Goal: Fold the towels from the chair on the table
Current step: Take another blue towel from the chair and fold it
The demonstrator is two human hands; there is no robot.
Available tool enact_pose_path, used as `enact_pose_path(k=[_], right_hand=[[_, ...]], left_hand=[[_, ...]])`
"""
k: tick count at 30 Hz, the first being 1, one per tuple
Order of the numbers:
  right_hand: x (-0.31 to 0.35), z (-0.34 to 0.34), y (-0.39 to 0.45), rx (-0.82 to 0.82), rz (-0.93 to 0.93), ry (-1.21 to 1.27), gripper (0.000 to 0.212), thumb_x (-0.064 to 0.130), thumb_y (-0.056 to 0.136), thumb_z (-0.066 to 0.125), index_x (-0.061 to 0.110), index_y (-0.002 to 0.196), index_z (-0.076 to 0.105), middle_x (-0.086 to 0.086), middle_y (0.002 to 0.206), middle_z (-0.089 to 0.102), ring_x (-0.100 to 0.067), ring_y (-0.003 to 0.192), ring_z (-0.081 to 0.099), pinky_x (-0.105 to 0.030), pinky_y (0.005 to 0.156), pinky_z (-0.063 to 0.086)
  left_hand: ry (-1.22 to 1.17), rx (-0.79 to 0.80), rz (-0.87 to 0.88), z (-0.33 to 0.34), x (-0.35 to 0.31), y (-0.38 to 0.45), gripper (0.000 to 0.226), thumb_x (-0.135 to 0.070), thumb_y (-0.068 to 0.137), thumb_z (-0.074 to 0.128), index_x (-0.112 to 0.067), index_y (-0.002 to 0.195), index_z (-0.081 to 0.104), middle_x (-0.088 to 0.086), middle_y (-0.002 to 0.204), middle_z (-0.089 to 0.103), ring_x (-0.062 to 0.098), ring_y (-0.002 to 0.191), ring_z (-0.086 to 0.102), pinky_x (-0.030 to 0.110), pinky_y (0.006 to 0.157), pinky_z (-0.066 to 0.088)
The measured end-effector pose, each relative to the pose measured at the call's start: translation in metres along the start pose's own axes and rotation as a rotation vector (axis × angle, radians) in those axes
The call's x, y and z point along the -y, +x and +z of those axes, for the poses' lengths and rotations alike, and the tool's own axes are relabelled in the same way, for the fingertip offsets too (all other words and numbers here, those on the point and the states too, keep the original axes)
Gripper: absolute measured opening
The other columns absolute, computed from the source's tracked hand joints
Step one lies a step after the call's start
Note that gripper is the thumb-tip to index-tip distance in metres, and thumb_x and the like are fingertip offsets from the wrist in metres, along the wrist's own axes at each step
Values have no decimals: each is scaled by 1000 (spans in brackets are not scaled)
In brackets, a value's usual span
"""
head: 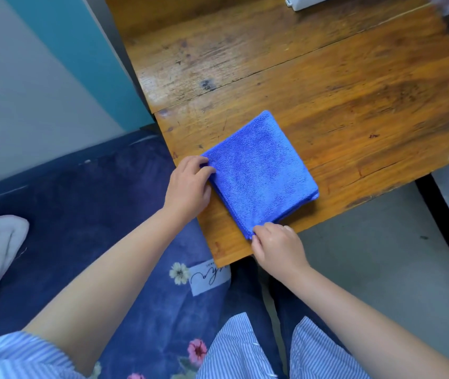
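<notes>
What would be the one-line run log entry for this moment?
step: squaring folded blue towel | place: wooden table, near edge | left hand: holds left corner | right hand: pinches near corner

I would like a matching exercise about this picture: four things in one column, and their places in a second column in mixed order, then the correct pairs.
Things:
1. blue towel
2. left hand
3. right hand
4. white object

Places:
A. at the far edge of the wooden table
B. on the towel's near corner, at the table's near edge
C. folded, lying flat on the table
D. on the towel's left corner

Pairs: 1-C, 2-D, 3-B, 4-A
</notes>
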State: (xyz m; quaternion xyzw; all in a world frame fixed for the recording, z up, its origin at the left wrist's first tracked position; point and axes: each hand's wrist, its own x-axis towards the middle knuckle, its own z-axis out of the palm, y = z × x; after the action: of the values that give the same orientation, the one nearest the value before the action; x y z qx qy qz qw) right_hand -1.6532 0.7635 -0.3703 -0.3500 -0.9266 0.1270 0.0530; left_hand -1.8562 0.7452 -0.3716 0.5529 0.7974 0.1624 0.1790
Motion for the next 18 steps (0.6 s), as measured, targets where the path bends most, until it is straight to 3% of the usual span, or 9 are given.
enact_pose_path(k=[1, 3, 5, 7, 9, 11, 15, 18], right_hand=[[-8, -4, -2, -25, -6, 44, 12, 5, 62, 69, 6, 53, 61, -7, 46, 53, -24, 42, 56, -22, 42, 43], [-25, -16, -1, -64, -11, 107, 21, 9, 71, 47, 2, 60, 64, -11, 53, 57, -28, 49, 59, -27, 46, 49], [-40, -27, 4, -118, -12, 98, 29, 9, 72, 41, -1, 69, 68, -14, 63, 63, -30, 59, 63, -30, 57, 50], [-50, -31, 14, -156, -24, 22, 28, 6, 73, 44, -3, 77, 70, -19, 79, 69, -36, 74, 67, -36, 68, 53], [-60, -28, 26, -136, -63, -65, 21, -2, 71, 58, -6, 88, 70, -26, 96, 68, -45, 90, 65, -54, 76, 51], [-72, -26, 34, -39, -149, -115, 32, -8, 62, 72, -4, 95, 69, -28, 106, 65, -48, 98, 61, -62, 79, 46], [-101, -33, 36, 73, -397, -143, 46, -8, 51, 81, -4, 95, 70, -26, 106, 66, -46, 96, 63, -59, 75, 49], [-124, -44, 39, 133, -595, -102, 44, -14, 44, 80, -6, 86, 72, -25, 96, 70, -44, 88, 66, -55, 70, 53]], left_hand=[[-40, -40, -83, 3, -5, -4, 27, -1, 82, 54, 2, 106, 64, 19, 123, 55, 35, 121, 44, 42, 95, 38], [-98, -106, -218, 10, -18, -13, 27, -11, 84, 58, 2, 108, 62, 20, 125, 52, 35, 120, 42, 41, 94, 36], [-130, -142, -272, 15, -33, -23, 31, -15, 81, 65, 3, 107, 62, 23, 124, 51, 38, 119, 44, 42, 94, 38], [-137, -162, -196, 23, -49, -33, 31, -12, 74, 72, 5, 99, 65, 26, 116, 57, 42, 112, 52, 45, 91, 44], [-95, -149, -79, 32, -64, -38, 34, -10, 64, 80, 5, 92, 67, 25, 107, 64, 43, 103, 60, 48, 84, 50], [-3, -111, -8, 40, -73, -40, 44, -18, 53, 87, 2, 89, 70, 20, 101, 69, 38, 96, 66, 46, 75, 55], [201, -22, -27, 47, -72, -47, 55, -36, 47, 89, -10, 93, 74, 6, 104, 72, 24, 96, 69, 42, 72, 56], [236, -24, -48, 48, -72, -52, 53, -34, 49, 89, -12, 95, 73, 5, 105, 71, 23, 98, 68, 48, 75, 54]])
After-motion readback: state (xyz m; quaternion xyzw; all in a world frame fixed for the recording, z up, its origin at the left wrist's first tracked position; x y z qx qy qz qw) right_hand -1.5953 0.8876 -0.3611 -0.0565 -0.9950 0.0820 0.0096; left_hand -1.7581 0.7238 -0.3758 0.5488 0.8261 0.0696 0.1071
